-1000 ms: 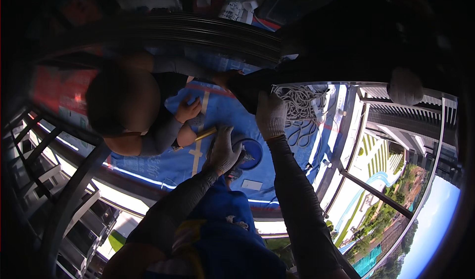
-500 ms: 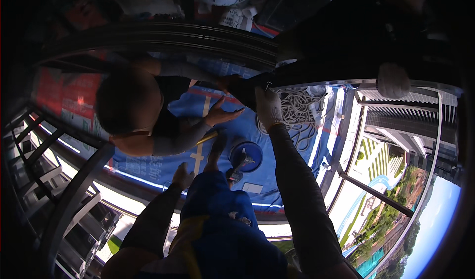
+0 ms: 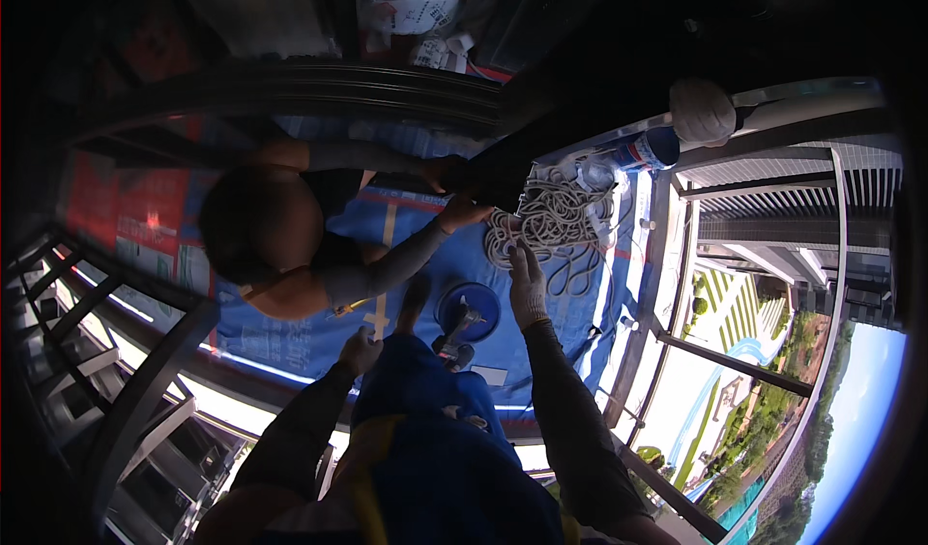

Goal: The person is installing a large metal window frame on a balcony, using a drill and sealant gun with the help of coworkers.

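Observation:
My right hand (image 3: 528,289), in a pale glove, is off the frame with its fingers stretched out, just below the end of a long dark frame (image 3: 580,148). Nothing shows in it, and a heap of grey rope (image 3: 561,211) lies just beyond. My left hand (image 3: 361,353) hangs bare, its fingers loosely curled and partly in shade, with nothing visible in them. At the left a co-worker bends over, one hand (image 3: 464,213) at the near end of the frame. Farther along, another person's gloved hand (image 3: 703,112) grips it.
A blue round bucket (image 3: 480,324) with a power tool (image 3: 454,337) by it stands before my legs on blue floor sheeting (image 3: 319,337). A yellow-handled tool (image 3: 350,306) lies by the co-worker's forearm. Another blue bucket (image 3: 650,150) stands past the rope. Railings (image 3: 744,366) border the right side.
My right hand has let go of the dark frame and come down toward me. The co-worker's reaching hand has moved up to the frame's end. The other person's gloved hand has shifted left and farther away.

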Demonstrator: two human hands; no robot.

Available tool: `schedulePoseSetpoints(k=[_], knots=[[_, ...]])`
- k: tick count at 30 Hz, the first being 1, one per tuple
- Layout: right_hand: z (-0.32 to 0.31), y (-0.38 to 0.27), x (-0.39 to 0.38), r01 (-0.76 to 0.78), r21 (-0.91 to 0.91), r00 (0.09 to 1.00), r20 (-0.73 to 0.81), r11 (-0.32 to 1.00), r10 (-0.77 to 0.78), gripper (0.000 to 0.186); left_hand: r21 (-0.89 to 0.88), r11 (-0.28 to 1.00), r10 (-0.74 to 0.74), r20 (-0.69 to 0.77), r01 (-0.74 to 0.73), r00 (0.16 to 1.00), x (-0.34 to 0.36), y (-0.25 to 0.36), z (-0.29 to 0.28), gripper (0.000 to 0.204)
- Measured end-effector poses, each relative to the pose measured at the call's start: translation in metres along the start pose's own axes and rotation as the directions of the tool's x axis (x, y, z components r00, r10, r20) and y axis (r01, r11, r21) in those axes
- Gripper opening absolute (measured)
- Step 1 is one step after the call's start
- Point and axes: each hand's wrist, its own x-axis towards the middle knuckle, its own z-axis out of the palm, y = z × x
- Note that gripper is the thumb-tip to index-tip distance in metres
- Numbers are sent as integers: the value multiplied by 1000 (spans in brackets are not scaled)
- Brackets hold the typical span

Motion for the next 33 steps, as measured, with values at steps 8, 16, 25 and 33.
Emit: schedulePoseSetpoints(k=[8,16,25,33], knots=[[-107,118,-111,-403,103,915,35,909,402,61,21,1000,-9,-191,13,982,-59,-8,40,50],[-209,243,-206,-541,72,840,-14,838,543,49,68,994,-74,-192,88,979,-142,-57,102,54],[-257,289,-270,-716,-61,697,-90,695,711,47,326,912,310,-154,-248,938,-116,-137,111,54],[-230,266,-285,-705,102,700,-59,702,711,47,-64,994,71,-254,-90,965,-94,-52,95,51]])
